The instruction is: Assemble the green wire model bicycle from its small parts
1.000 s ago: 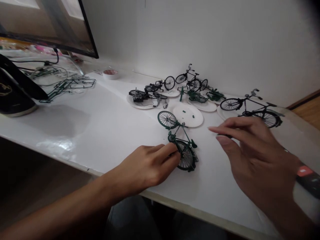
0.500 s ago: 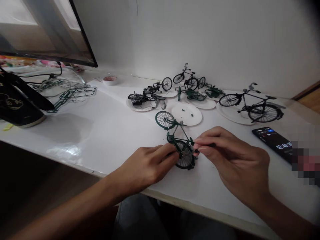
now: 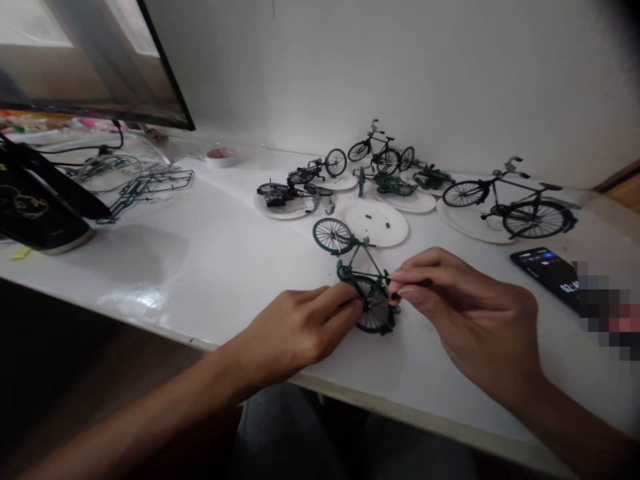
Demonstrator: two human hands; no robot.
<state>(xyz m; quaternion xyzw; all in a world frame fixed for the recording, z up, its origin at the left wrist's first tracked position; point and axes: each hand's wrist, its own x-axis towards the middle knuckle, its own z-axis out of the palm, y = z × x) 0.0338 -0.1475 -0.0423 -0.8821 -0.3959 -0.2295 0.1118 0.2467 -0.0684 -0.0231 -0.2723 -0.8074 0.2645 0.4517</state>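
A small green model bicycle [image 3: 371,265] lies near the table's front edge, its front wheel toward the back left. My left hand [image 3: 313,320] is closed on it, fingertips pinching around the rear wheel and lower frame. From the right, my right hand [image 3: 465,313] is closed, thumb and fingers pinching a thin black stick-like piece [image 3: 425,283] beside the bicycle's seat and rear wheel. The near end of that piece is partly hidden by my fingertips, so its exact kind cannot be made out.
Just behind is a paper plate [image 3: 350,217] with small green pieces. Further back are more plates with model bicycle parts and black model bicycles [image 3: 533,203]. A phone [image 3: 547,273] lies right. Left stand a black container [image 3: 45,200], green part frames [image 3: 145,190] and a monitor [image 3: 95,60].
The camera view has shifted slightly, so the background things sit a little differently. Both hands keep their hold on the bicycle and the black piece, with little visible movement.
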